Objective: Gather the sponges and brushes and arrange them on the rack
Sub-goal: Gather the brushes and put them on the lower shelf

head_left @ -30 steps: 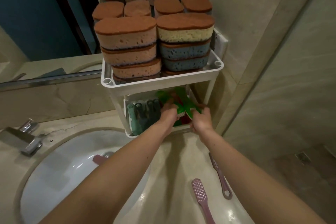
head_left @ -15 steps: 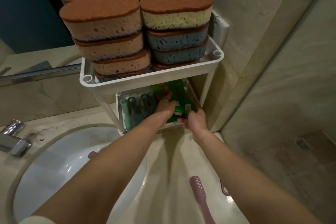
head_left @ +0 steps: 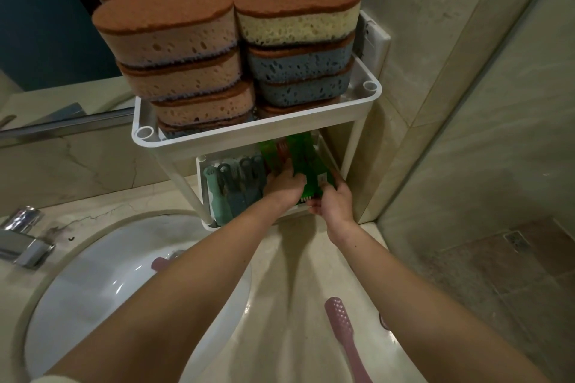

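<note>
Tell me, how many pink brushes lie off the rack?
3 pink brushes: one on the counter, one peeking past the right forearm, one in the sink. Arms may hide more.

1 view only: the head camera sits above and in front of the white rack (head_left: 249, 135), close to it, facing forward and steeply down. The rack fills the upper middle, the basin (head_left: 93, 274) lies below-left of it, and the floor (head_left: 513, 258) lies to its right.
</note>
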`<state>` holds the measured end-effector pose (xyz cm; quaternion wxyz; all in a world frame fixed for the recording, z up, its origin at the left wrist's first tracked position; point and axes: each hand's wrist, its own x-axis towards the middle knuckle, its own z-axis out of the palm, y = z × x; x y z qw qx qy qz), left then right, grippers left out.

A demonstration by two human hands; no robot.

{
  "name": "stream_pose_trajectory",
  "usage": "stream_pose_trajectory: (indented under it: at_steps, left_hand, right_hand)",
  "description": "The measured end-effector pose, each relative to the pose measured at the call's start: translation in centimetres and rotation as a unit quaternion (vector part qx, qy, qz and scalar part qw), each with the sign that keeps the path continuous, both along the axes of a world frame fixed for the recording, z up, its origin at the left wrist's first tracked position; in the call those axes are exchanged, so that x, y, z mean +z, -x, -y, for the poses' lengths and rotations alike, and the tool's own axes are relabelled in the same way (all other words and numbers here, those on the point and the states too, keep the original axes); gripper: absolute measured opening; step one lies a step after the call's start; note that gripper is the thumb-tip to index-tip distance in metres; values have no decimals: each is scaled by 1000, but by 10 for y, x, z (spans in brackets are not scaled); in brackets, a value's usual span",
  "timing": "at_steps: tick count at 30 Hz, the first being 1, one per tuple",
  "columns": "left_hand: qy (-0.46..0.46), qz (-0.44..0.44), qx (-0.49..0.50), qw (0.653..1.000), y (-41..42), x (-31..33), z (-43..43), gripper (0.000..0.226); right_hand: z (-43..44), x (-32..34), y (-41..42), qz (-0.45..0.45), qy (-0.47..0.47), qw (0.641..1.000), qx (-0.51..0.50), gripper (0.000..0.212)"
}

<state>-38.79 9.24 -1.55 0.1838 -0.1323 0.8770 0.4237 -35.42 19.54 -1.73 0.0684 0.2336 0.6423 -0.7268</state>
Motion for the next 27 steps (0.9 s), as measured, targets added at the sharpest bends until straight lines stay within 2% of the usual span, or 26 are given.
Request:
stream_pose_trajectory:
  at_steps: [4, 11, 15, 22, 27]
  left_hand:
    - [161, -30, -129, 978, -16, 17, -2, 56]
    - [216, -126, -237, 939, -23, 12, 11, 58]
    - [219, -121, -242, 938, -19, 5, 18, 63]
    - [240, -121, -247, 931, -17, 0, 16, 61]
    - [259, -118, -243, 927, -17, -6, 14, 61]
  right_hand:
    - [0, 1, 1, 3, -17, 1000, 10, 43]
    - [8, 0, 4, -8, 15, 1000, -6, 41]
    - [9, 1, 7, -5, 19, 1000, -20, 41]
    - [6, -2, 6, -9, -37, 999, 20, 48]
    - [6, -15, -12, -58, -110, 992, -31, 46]
